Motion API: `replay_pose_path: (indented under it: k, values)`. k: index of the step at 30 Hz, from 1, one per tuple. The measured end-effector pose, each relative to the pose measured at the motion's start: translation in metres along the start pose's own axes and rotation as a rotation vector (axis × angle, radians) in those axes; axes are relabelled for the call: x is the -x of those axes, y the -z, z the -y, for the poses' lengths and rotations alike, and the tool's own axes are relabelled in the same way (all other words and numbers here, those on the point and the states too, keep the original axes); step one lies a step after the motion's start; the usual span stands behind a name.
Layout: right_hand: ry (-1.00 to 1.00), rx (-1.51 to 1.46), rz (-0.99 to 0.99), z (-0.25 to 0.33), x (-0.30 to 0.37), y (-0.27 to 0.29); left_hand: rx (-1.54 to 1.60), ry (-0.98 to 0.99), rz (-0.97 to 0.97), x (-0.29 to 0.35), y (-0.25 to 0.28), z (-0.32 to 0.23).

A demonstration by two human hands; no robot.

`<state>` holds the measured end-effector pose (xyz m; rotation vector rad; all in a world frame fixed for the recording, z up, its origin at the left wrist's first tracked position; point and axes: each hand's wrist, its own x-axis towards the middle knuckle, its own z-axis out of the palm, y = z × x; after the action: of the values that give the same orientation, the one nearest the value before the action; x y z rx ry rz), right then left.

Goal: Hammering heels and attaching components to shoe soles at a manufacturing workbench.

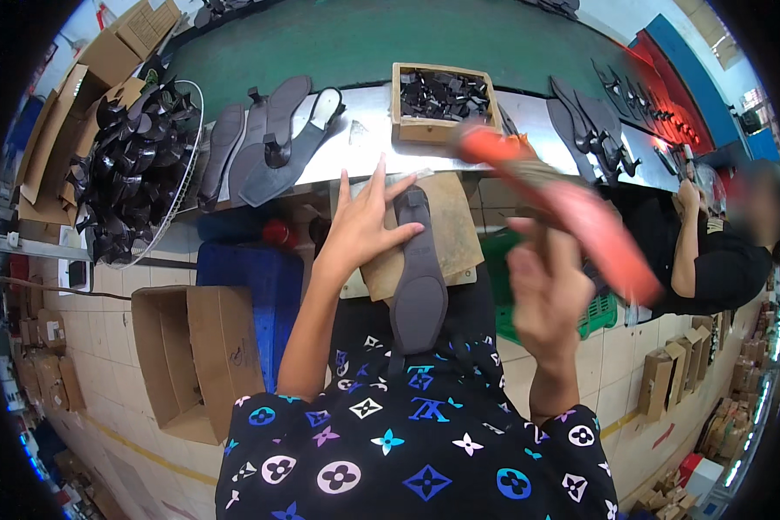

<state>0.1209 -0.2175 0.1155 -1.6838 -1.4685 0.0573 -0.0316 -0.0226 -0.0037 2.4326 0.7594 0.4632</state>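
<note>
A dark grey shoe sole (420, 295) lies lengthwise in front of me, its wide toe part toward my lap and a small dark heel piece (414, 201) at its far end. Under it is a worn tan pad (452, 230). My left hand (364, 221) is spread beside the sole's heel end, thumb touching its edge, fingers stretched toward the bench. My right hand (546, 290) is raised to the right of the sole, closed round a red hammer (594, 225). Motion blurs the hammer, and its exact shape is hard to make out.
On the bench stand a wooden box (429, 130) of small black pieces and sandals with heels (277, 130). A wire basket of black heels (139, 173) is at left. Below are a cardboard box (221, 347), blue crate (273, 303) and green crate (600, 316). A co-worker (719, 234) sits at right.
</note>
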Motion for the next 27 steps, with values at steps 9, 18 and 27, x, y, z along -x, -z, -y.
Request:
replay_pose_path:
  k: [9,18,27]
  values:
    - [0.144,0.002,0.037,-0.023,0.0,-0.011,-0.093,-0.042,-0.091,-0.005,-0.002,0.004]
    - [0.18,0.326,0.447,-0.067,-0.008,-0.052,0.686,-0.045,0.105,0.085,0.047,-0.091]
    - [-0.058,-1.147,0.64,-0.018,0.012,-0.047,1.034,0.075,0.298,0.108,0.054,-0.111]
